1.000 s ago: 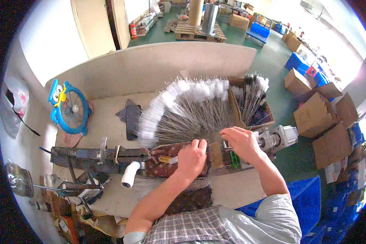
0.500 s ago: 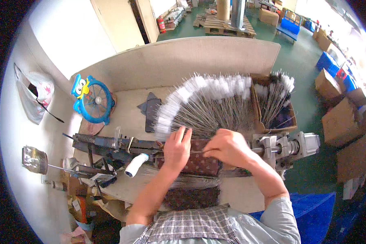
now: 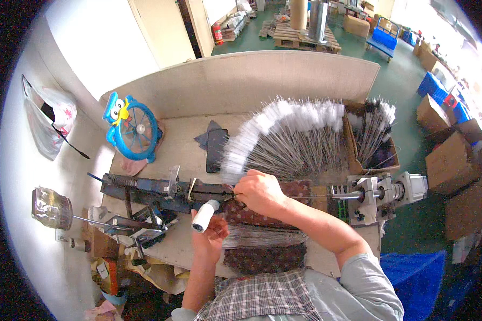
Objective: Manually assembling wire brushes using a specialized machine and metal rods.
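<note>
My right hand (image 3: pixel 260 191) is closed in a pinch at the dark clamp jaws (image 3: pixel 214 191) of a bench machine. From it a thin wire (image 3: pixel 308 196) runs right to the metal spindle (image 3: pixel 348 196). My left hand (image 3: pixel 211 232) is palm up below the jaws, curled about a white lever handle (image 3: pixel 202 218), thumb on one side and fingers on the other. Behind my hands fans a big heap of white-tufted wire brushes (image 3: pixel 294 136). Below the right hand lie a brown patterned cloth (image 3: pixel 276 211) and a bundle of straight wires (image 3: pixel 262 237).
A cardboard box (image 3: pixel 374 168) of more brushes stands back right. Further left are a dark phone (image 3: pixel 217 152) and a blue cartoon-shaped fan (image 3: pixel 134 128). A low board (image 3: pixel 241 80) edges the bench's far side. Left, a rod with a wrapped end (image 3: pixel 52 207) sticks out.
My right hand has moved left along the wire to the jaws. The left hand has left the wire and come down to the white handle. The view has shifted slightly.
</note>
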Tool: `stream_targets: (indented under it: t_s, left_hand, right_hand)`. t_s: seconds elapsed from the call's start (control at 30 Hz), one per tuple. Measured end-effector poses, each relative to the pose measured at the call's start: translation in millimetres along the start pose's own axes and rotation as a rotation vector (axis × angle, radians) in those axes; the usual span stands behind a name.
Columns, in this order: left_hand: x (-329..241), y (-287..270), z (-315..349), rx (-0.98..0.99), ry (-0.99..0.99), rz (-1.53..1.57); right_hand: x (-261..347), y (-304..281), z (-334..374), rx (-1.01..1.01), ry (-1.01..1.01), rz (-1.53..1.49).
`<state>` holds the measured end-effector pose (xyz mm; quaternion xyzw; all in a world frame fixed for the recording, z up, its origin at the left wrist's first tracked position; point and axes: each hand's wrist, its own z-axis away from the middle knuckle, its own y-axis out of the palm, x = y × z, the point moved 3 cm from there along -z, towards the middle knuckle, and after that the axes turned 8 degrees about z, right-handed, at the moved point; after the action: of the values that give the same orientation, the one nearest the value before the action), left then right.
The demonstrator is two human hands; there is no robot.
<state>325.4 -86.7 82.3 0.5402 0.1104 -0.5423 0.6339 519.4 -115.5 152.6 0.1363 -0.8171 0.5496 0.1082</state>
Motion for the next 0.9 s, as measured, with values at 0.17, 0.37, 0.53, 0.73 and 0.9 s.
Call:
stream_targets:
  t_s: [0.17, 0.37, 0.53, 0.73, 0.9]
  left_hand:
    - [-2, 51, 1, 0.145, -0.026, -0.295]
    - [12, 27, -25, 0.1, 0.311, -1.16]
    - [27, 39, -21, 0.212, 0.112, -0.495]
    - [55, 53, -16, 0.141, -0.015, 0.078]
    - [39, 41, -20, 0.135, 0.137, -0.544]
  right_hand:
    - [0, 2, -2, 0.078, 0.035, 0.08]
    - [1, -5, 3, 0.081, 0.02, 0.061]
    - [-1, -38, 27, -0.156, -0.028, -0.08]
    - [-16, -50, 80, -0.066, 0.032, -0.129]
    - [-20, -13, 100, 0.025, 0.016, -0.124]
